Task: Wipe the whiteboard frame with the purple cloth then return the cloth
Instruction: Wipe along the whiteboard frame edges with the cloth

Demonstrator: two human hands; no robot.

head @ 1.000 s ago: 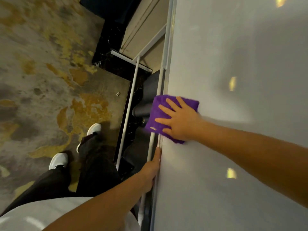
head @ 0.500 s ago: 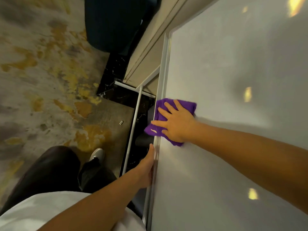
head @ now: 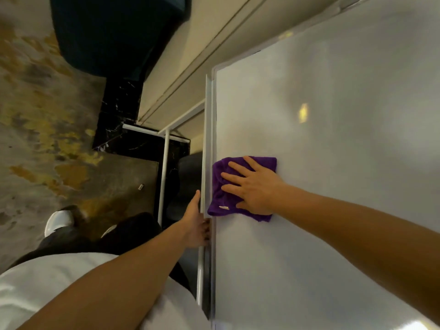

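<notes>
The whiteboard fills the right side, seen from above. Its white frame edge runs down the middle of the view. The purple cloth lies flat on the board right beside that edge. My right hand presses on the cloth with fingers spread. My left hand grips the frame edge just below the cloth, thumb along the outside and fingertips curled around the edge.
The board's white stand legs reach down to a black marble floor strip. A dark blue seat stands further off by the beige wall. Patterned carpet lies at left, with my white shoes on it.
The view has tilted up, so the board's top corner shows. My right hand and cloth have shifted off the frame edge onto the board face. My left hand keeps its grip.
</notes>
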